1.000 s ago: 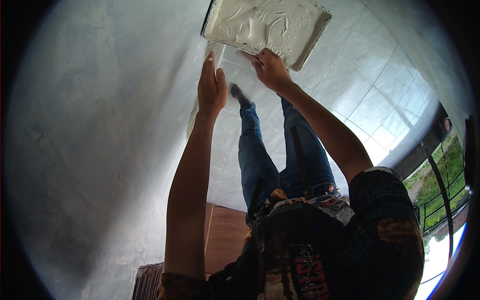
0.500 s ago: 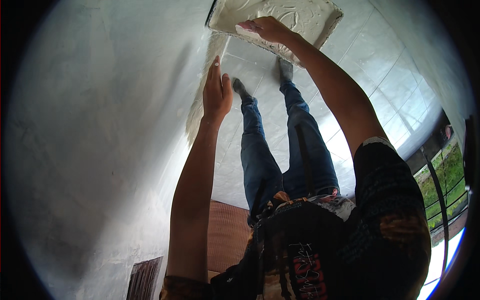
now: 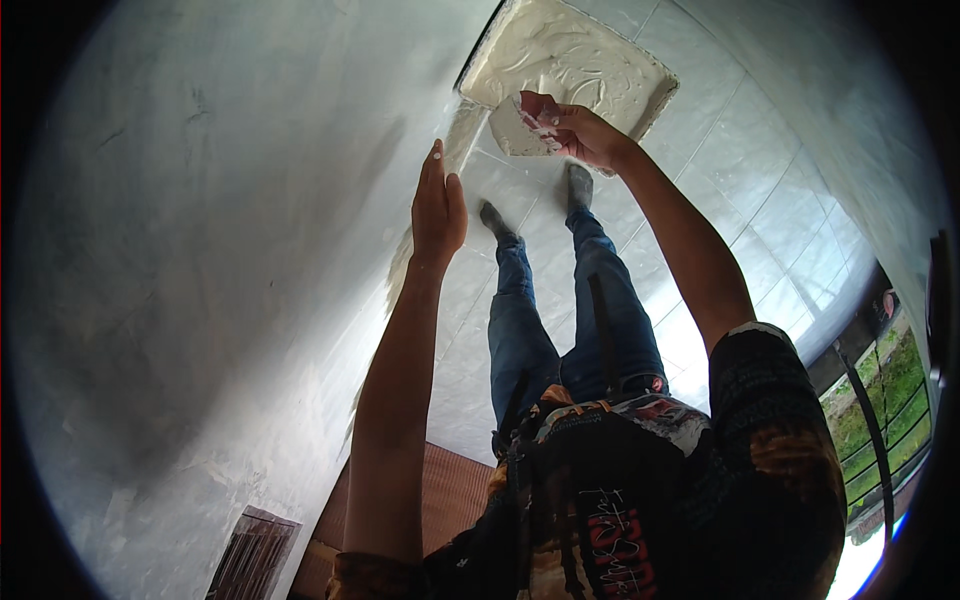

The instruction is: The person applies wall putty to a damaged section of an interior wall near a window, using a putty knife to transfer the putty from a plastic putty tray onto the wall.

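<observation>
In my right hand [image 3: 590,138] is a flat, pale scraper blade [image 3: 512,132], its face coated with plaster. The fingers close around its edge and have white smears on them. The blade is over the near edge of a shallow tray [image 3: 661,98], apart from the wet cream plaster [image 3: 560,60] spread inside. My left hand [image 3: 438,215] is beside the wall, below the tray's left corner. Its fingers point upward, stretched out, with a white spot near one fingertip, and nothing shows in it.
A grey, patchy wall [image 3: 200,250] rises along the left. A tiled floor [image 3: 720,210] extends beneath my feet, with a pale strip [image 3: 462,135] along the wall's foot. Low on the wall is a slatted vent [image 3: 252,555]. At the right are dark bars [image 3: 868,420] with greenery behind.
My right hand has come up from the plaster, bringing the scraper blade into view near the tray's edge. The tray now appears lower in the picture. My left hand stays stretched out.
</observation>
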A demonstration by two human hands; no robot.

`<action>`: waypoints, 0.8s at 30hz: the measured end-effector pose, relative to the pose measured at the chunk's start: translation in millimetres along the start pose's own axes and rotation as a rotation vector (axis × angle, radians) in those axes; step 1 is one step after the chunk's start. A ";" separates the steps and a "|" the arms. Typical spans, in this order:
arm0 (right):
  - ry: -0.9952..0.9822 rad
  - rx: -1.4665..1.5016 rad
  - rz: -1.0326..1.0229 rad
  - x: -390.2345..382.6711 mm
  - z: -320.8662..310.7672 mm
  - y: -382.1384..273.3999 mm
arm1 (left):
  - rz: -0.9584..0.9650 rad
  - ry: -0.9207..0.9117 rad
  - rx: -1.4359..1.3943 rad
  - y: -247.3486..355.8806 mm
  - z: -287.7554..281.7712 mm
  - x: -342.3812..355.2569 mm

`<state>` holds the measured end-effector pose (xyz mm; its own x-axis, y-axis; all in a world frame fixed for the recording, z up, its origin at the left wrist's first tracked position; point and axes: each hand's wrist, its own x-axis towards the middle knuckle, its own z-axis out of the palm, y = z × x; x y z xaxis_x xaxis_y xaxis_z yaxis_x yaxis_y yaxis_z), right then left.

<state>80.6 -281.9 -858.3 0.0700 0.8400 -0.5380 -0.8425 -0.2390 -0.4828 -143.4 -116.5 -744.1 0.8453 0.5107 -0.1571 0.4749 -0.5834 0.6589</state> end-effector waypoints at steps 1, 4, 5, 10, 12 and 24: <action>0.025 0.119 -0.044 -9.8 16.5 1.3 | 0.016 0.015 0.007 5.1 -10.8 -2.1; 0.037 0.226 -0.119 -41.5 47.5 -6.2 | 0.063 0.072 0.028 29.1 -45.9 -1.2; 0.052 0.201 -0.166 -50.2 55.9 -8.2 | 0.089 0.095 0.037 38.4 -57.4 -2.4; -0.036 0.247 -0.317 -96.1 119.4 -28.7 | 0.233 0.196 0.122 95.8 -121.0 -10.5; -0.109 0.268 -0.364 -112.6 145.4 -34.2 | 0.308 0.246 0.124 122.6 -146.0 -17.9; -0.396 0.105 -0.666 -201.0 387.2 -34.2 | 0.727 0.600 0.266 182.8 -336.5 -183.2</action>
<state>-111.4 -253.9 -466.1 0.3992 0.9064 0.1383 -0.7376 0.4071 -0.5388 -293.9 -104.2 -347.4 0.7238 0.1638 0.6703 -0.0105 -0.9687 0.2480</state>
